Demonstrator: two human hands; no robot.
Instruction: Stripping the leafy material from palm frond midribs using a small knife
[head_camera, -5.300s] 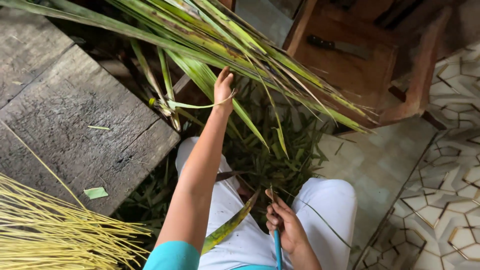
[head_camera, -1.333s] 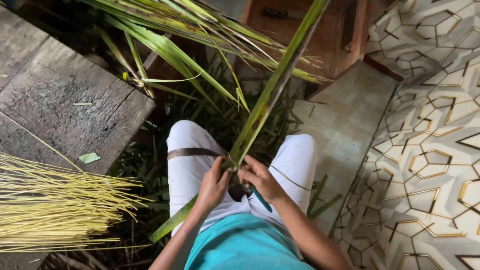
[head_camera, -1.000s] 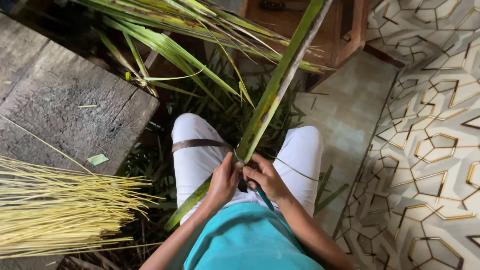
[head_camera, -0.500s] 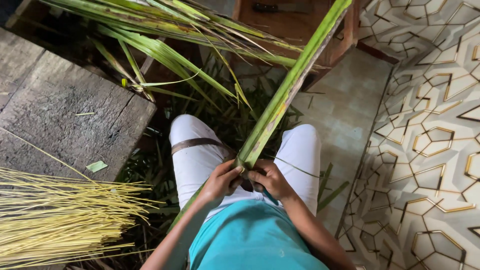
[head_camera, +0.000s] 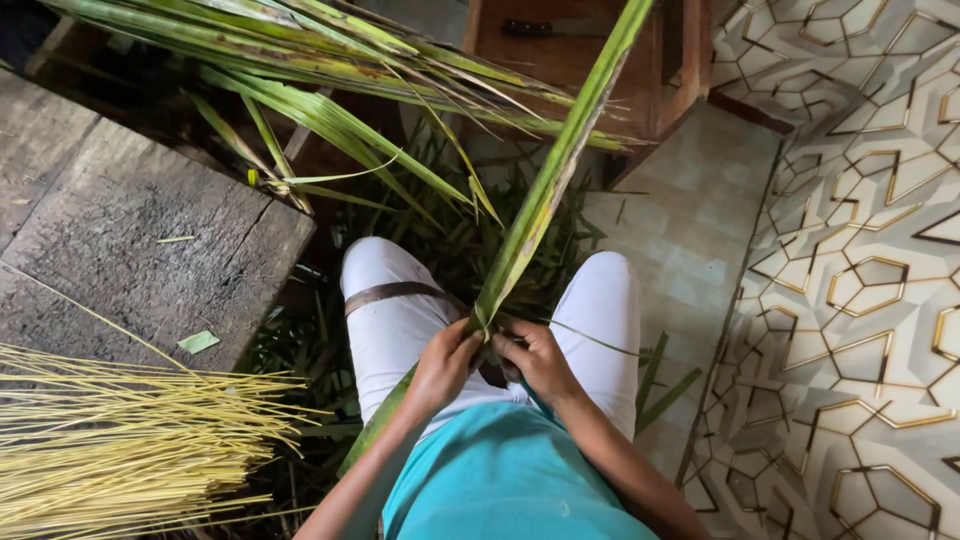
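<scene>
While she sits, both hands meet on one long palm leaf.
Left hand and right hand pinch its base, fingers closed, above her lap.

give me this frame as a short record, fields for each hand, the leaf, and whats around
left hand: closed on the long green palm leaf, over the lap
right hand: grips the same leaf beside the left hand; a blue-handled tool shows just under it
leaf: runs from the hands up and away to the top edge
left side: bundle of thin yellow sticks on a weathered wooden platform
ahead: pile of green palm fronds; wooden stool with a knife on it
floor: patterned tiles to the right
</scene>
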